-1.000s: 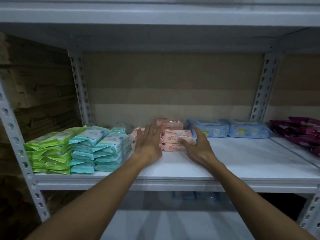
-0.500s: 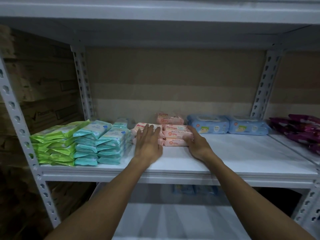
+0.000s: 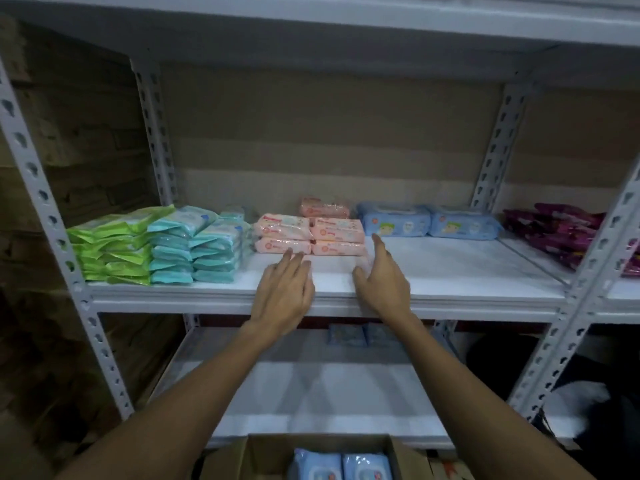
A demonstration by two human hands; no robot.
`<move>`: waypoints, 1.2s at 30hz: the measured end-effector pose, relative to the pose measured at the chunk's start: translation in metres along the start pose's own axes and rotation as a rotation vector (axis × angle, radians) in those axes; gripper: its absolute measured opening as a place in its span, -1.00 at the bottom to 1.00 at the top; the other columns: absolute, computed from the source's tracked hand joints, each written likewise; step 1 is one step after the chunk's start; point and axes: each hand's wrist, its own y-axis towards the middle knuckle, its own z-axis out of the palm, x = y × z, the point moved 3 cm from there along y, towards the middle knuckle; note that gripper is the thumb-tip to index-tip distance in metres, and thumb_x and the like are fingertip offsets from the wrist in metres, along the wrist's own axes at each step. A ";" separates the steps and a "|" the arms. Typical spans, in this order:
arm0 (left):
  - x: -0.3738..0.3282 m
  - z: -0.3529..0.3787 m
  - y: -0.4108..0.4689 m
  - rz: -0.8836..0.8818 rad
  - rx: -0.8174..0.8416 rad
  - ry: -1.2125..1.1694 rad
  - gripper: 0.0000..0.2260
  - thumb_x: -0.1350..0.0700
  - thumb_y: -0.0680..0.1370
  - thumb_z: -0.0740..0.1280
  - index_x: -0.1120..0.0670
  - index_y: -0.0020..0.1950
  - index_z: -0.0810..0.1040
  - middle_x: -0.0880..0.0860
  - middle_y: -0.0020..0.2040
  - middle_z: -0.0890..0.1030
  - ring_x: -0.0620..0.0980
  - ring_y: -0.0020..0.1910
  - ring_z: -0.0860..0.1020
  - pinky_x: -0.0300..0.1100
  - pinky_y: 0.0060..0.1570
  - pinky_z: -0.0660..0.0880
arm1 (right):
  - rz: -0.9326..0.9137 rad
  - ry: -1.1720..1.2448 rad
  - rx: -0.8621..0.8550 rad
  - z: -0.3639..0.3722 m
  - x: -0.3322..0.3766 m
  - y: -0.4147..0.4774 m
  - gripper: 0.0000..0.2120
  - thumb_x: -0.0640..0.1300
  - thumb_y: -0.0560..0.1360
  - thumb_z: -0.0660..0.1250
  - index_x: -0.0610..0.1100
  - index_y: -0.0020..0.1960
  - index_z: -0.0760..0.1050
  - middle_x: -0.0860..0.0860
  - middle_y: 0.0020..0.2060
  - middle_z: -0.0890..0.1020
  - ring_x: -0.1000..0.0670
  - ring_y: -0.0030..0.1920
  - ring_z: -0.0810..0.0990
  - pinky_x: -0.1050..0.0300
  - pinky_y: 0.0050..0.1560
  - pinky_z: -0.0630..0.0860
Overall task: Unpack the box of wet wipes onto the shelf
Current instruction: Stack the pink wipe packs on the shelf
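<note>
Below the shelf [image 3: 450, 271]'s front edge, directly under both forearms, the box [image 3: 256, 452] shows two blue packs [image 3: 341, 465] side by side, about equally near either hand. Left hand [image 3: 284, 292] and right hand [image 3: 384, 285] hover empty, fingers relaxed, before five pink packs [image 3: 311, 233]; two blue shelf packs [image 3: 429, 225] lie rightward.

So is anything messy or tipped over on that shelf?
Nothing is spilled or torn. Only the top green packs slant, leaning up onto the teal stack beside them. The pink packs sit in neat stacks. The left hand and right hand are open and hold nothing.
</note>
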 end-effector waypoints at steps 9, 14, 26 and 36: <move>-0.027 0.008 -0.113 -0.014 -0.180 -0.085 -0.74 0.09 0.58 0.20 0.07 0.21 0.56 0.04 0.28 0.53 0.06 0.31 0.46 0.06 0.28 0.29 | -0.254 -0.016 -0.144 0.031 -0.025 -0.121 -0.71 -0.03 0.61 0.22 -0.02 0.30 0.47 -0.02 0.43 0.37 -0.05 0.47 0.27 -0.24 0.46 0.11; -0.030 0.046 -0.176 -0.198 0.281 -0.250 -0.83 0.07 0.53 0.19 0.03 -0.04 0.57 -0.03 -0.02 0.61 0.07 0.00 0.54 -0.05 -0.02 0.41 | -0.167 0.044 0.166 0.066 -0.056 -0.179 -0.79 -0.09 0.51 0.24 -0.07 0.09 0.56 -0.01 -0.01 0.62 -0.05 0.01 0.58 -0.02 0.01 0.53; -0.037 0.136 -0.340 -0.375 1.452 -0.333 -0.83 0.08 0.50 0.34 0.14 0.01 0.62 0.12 0.00 0.64 0.07 -0.03 0.60 -0.16 -0.14 0.48 | 0.110 -0.457 1.473 0.124 -0.172 -0.328 -0.62 0.03 0.56 0.30 -0.24 0.18 0.60 -0.20 0.16 0.61 -0.18 0.16 0.57 0.13 0.03 0.44; -0.035 0.162 -0.399 -0.830 1.428 -0.418 -0.59 -0.05 0.53 0.37 0.10 0.32 0.50 0.06 0.19 0.62 -0.01 0.07 0.60 -0.17 0.04 0.54 | 0.108 -0.459 1.664 0.136 -0.192 -0.332 -0.45 0.11 0.52 0.36 -0.07 0.45 0.40 -0.05 0.45 0.39 -0.10 0.41 0.36 0.03 0.35 0.29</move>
